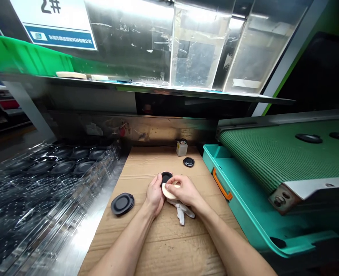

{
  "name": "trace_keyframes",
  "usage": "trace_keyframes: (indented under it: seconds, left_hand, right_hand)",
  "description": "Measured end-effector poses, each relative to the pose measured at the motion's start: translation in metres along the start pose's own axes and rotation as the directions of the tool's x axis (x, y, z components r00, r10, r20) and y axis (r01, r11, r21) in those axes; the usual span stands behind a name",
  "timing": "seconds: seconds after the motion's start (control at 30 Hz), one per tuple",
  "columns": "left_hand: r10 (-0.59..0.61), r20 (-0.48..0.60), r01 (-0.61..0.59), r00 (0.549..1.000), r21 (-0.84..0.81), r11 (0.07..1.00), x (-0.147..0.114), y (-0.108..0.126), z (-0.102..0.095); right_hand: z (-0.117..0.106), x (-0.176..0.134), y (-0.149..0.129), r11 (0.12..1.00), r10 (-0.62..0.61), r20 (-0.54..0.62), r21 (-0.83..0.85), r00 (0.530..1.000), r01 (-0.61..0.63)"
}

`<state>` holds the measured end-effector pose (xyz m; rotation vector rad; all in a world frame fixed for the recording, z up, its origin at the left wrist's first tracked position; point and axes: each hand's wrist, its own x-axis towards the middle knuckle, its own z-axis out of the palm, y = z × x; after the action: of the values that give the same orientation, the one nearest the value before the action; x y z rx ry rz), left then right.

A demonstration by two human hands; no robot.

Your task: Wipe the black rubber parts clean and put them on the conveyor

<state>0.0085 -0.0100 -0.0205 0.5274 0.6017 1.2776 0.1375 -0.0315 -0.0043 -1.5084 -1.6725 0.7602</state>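
Observation:
My left hand (155, 194) is closed around the edge of a round black plastic disc (166, 177), held above the cardboard. Pinched in my right hand (186, 189) is a cream round pad (169, 193), which overlaps the lower part of that disc. A white glove (183, 212) lies on the cardboard just below my hands. To the left rests a small stack of black discs (122, 203). Another single black disc (188, 162) sits farther back, near a small whitish bottle (181, 147).
Clear plastic trays (57, 199) of black discs fill the left side. At right, a green conveyor belt (261, 153) carrying black discs overhangs a teal bin (244, 214) with an orange handle. A metal shelf (158, 89) with a green crate (22, 55) crosses above the cardboard (186, 249).

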Motion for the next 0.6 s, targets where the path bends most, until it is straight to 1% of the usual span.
trace_keyframes:
  seconds: [0.07, 0.13, 0.17, 0.2, 0.3, 0.37, 0.43, 0.47, 0.53, 0.6]
  left_hand:
    - [0.007, -0.003, -0.007, 1.000, 0.001, 1.000, 0.000, 0.000, 0.001]
    - [0.005, -0.003, -0.005, 1.000, 0.015, 1.000, -0.001, 0.000, 0.001]
    - [0.002, -0.002, -0.002, 1.000, 0.024, 1.000, -0.001, 0.000, 0.001]
    - [-0.001, 0.000, 0.001, 1.000, 0.031, 1.000, -0.001, -0.001, 0.001]
    - [-0.008, 0.008, 0.008, 1.000, 0.043, 0.999, -0.002, -0.001, 0.001]
    - [-0.014, 0.019, 0.013, 1.000, 0.053, 0.999, -0.001, -0.001, 0.001]
    - [-0.025, 0.040, 0.022, 0.999, 0.064, 0.998, -0.001, -0.001, 0.001]
    - [-0.026, 0.048, 0.023, 0.999, 0.066, 0.998, -0.001, -0.001, 0.001]
    - [-0.030, 0.055, 0.026, 0.998, 0.056, 0.998, -0.001, 0.000, 0.001]
    - [-0.035, 0.052, 0.033, 0.998, 0.046, 0.998, -0.001, 0.000, 0.002]
  right_hand:
    - [0.000, 0.001, -0.004, 0.998, 0.026, -0.095, -0.062, 0.995, -0.032]
    - [-0.002, 0.001, -0.007, 0.980, 0.062, -0.214, -0.172, 0.975, -0.100]
    - [-0.004, 0.001, -0.007, 0.968, 0.064, -0.245, -0.219, 0.967, -0.119]
    - [-0.006, 0.001, -0.007, 0.959, 0.059, -0.250, -0.253, 0.967, -0.124]
    - [-0.009, 0.000, -0.006, 0.950, 0.042, -0.199, -0.295, 0.979, -0.100]
    - [-0.007, 0.001, -0.006, 0.952, 0.023, -0.211, -0.295, 0.977, -0.086]
    - [-0.003, 0.004, -0.007, 0.966, -0.020, -0.225, -0.256, 0.974, -0.040]
    - [-0.001, 0.005, -0.007, 0.975, -0.048, -0.210, -0.222, 0.977, 0.000]
    - [0.002, 0.007, -0.008, 0.985, -0.104, -0.146, -0.151, 0.984, 0.081]
    - [0.002, 0.008, -0.008, 0.982, -0.132, -0.105, -0.146, 0.986, 0.116]
